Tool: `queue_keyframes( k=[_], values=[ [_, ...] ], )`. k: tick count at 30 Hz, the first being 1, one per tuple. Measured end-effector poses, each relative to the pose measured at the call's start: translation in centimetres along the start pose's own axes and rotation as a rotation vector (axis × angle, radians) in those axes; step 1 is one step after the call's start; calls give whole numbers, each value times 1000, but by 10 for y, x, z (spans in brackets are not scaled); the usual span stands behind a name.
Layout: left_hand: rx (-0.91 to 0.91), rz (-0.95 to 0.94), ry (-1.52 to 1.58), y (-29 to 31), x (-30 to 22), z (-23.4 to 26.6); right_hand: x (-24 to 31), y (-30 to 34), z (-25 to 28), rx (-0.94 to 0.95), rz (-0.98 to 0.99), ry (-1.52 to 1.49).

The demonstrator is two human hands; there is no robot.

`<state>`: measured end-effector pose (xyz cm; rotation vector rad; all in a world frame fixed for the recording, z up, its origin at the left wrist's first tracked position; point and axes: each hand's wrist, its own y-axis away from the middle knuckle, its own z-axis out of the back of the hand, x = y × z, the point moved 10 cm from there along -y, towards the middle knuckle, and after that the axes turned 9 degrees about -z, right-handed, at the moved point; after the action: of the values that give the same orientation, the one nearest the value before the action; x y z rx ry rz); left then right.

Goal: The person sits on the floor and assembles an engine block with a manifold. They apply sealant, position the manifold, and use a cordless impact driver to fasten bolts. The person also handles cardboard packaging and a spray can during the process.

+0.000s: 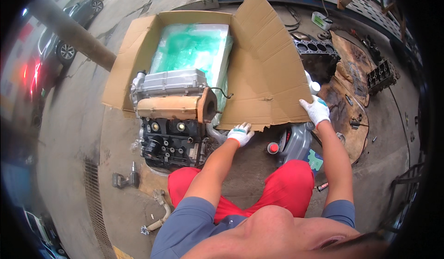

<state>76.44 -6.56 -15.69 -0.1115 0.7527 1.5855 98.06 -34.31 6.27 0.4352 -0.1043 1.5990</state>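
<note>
A large cardboard box point(264, 81) stands before me with one wide flap folded out toward my knees. My left hand point(241, 134), in a white glove, holds the torn lower edge of that flap. At the flap's right corner my right hand point(317, 110), gloved too, grips the cardboard, its thumb over the edge. An engine point(172, 141) with a silver cover and a tan heat shield stands left of my left hand, against the box. Inside the box lies white foam packing point(222, 42) with green plastic film point(189, 48).
A grey oil jug point(299, 141) and a bottle with a red cap point(274, 148) stand by my knees. A cordless power tool point(126, 179) and a metal pipe point(162, 213) lie at left. An engine block point(319, 51) and a cylinder head point(382, 77) sit at right, near stained cardboard point(344, 102).
</note>
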Motion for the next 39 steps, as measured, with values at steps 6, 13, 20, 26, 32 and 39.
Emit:
queue_keyframes(
  k=[6,13,20,26,32,39],
  values=[
    [5,-36,-50,49,15,-2,2,-11,13,-214,133,1],
    [-86,-13,-11,49,19,19,-10,-65,-9,-127,108,-84],
    [-43,-4,117,39,29,3,0,-90,-33,-32,126,-82],
    [35,13,125,23,21,-4,21,-54,-6,-315,216,-106],
    [65,74,145,-3,19,-19,94,0,18,-463,573,315],
    [0,95,108,-18,24,-24,183,57,-50,-200,983,295]
  ],
)
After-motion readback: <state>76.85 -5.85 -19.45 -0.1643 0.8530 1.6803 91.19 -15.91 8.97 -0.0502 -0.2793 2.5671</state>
